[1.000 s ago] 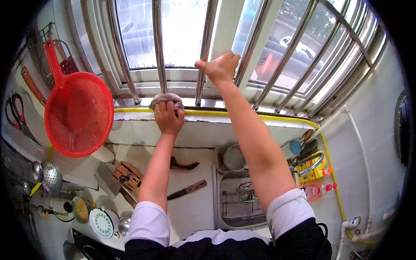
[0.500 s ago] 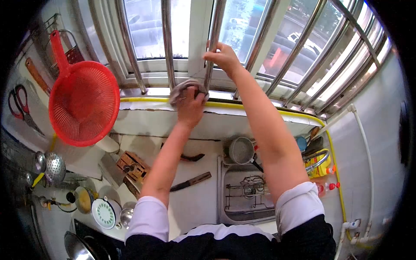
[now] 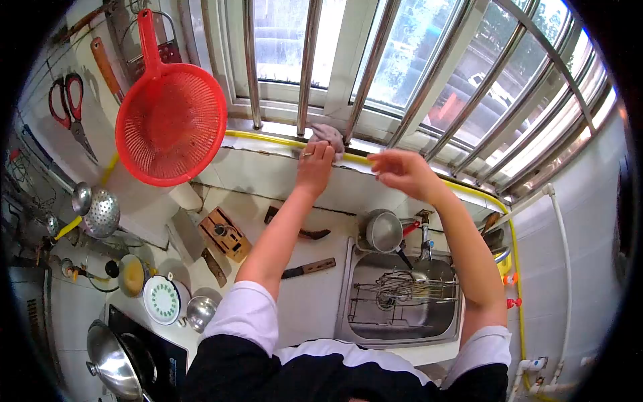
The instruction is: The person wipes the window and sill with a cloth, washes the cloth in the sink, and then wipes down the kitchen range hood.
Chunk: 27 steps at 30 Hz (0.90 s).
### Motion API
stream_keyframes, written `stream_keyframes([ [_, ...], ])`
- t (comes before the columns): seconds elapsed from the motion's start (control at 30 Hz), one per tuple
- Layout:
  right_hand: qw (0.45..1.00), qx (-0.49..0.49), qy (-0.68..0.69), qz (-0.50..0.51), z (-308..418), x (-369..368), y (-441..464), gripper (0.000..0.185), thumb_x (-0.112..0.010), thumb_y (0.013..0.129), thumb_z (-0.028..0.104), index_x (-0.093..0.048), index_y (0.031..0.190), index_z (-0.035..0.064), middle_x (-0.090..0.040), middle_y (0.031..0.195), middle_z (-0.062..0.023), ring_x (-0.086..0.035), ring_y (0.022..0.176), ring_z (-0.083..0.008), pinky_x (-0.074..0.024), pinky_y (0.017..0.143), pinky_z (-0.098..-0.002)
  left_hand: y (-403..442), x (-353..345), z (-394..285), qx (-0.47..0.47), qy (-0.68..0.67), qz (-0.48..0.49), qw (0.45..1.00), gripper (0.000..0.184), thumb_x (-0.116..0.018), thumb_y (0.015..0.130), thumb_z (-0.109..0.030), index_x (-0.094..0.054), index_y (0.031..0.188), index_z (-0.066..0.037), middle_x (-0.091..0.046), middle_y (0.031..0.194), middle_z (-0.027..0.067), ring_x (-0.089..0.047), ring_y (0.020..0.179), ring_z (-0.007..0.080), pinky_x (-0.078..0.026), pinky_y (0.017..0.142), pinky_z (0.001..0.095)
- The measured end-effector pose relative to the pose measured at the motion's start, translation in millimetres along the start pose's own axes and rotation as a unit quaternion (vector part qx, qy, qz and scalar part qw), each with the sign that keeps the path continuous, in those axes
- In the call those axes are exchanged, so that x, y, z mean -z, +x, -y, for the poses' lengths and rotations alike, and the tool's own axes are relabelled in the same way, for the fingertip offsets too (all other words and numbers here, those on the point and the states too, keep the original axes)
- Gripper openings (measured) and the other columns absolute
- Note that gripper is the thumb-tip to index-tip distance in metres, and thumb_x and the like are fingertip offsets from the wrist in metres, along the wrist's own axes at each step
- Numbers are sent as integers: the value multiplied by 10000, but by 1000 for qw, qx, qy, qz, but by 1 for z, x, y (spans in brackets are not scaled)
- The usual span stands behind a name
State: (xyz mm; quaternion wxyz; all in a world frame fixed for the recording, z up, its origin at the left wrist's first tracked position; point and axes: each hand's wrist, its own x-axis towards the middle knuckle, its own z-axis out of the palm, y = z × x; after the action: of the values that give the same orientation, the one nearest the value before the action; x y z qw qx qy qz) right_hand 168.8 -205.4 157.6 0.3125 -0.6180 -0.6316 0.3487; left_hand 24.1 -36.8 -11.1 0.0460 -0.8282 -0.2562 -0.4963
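Observation:
My left hand [image 3: 316,166] is closed on a greyish-pink cloth [image 3: 327,136]. It presses the cloth against the window ledge, at the foot of the metal bars [image 3: 367,74] and beside the yellow hose [image 3: 268,139]. A ring shows on one of its fingers. To the right, my right hand [image 3: 406,173] hovers in front of the ledge, apart from the bars. Its fingers are loosely bent and slightly blurred, with nothing visible between them.
A red colander [image 3: 171,124] and scissors [image 3: 70,110] hang at left. Below lie a knife [image 3: 309,268], a wooden knife block [image 3: 226,233] and a steel sink [image 3: 343,328] with a wire rack [image 3: 395,293]. A small pot [image 3: 385,231] stands by the faucet [image 3: 425,238].
My right hand has let go of the metal bar and come down toward the ledge. My left hand still holds the cloth at the ledge. The camera view has shifted.

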Motion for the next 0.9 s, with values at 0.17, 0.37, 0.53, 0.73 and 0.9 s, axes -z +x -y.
stream_keyframes([
  [0.17, 1000, 0, 25, 18, 13, -18, -62, 347, -586, 842, 20, -586, 1187, 57, -640, 935, -46, -597, 848, -97, -493, 761, -243, 12, 29, 27, 157, 19, -145, 977, 121, -583, 806, -62, -519, 908, -50, -539, 952, 127, -526, 902, 335, -440, 766, 441],
  [0.37, 1000, -8, -20, 1, 36, -28, -110, 331, -593, 846, 27, -598, 1172, 85, -656, 918, -42, -614, 842, -103, -505, 731, -259, 21, 34, 89, 147, 211, -51, 965, 160, -576, 841, -185, -596, 961, -82, -588, 1077, 62, -532, 1028, 290, -440, 850, 419],
  [0.53, 1000, 16, -13, 8, 31, -39, -138, 339, -600, 823, 3, -603, 1156, 68, -659, 912, -66, -642, 833, -131, -509, 749, -265, 51, 28, 92, 201, 305, 114, 924, 233, -564, 854, -335, -688, 899, -142, -654, 936, 35, -550, 1004, 291, -442, 849, 431],
  [0.73, 999, 23, 25, -8, 31, -53, -158, 352, -606, 815, -13, -603, 1158, 64, -662, 915, -72, -652, 842, -135, -512, 756, -266, 48, 15, 87, 172, 188, 90, 963, 190, -554, 854, -264, -683, 844, -124, -622, 927, 41, -565, 928, 281, -457, 808, 401],
  [0.9, 1000, 17, -10, -7, 36, -55, -157, 348, -603, 815, -19, -609, 1155, 57, -662, 910, -62, -644, 837, -125, -507, 746, -260, 14, 22, 67, 159, 80, -73, 981, 116, -550, 864, -149, -652, 908, -113, -604, 878, 65, -559, 887, 300, -444, 809, 420],
])
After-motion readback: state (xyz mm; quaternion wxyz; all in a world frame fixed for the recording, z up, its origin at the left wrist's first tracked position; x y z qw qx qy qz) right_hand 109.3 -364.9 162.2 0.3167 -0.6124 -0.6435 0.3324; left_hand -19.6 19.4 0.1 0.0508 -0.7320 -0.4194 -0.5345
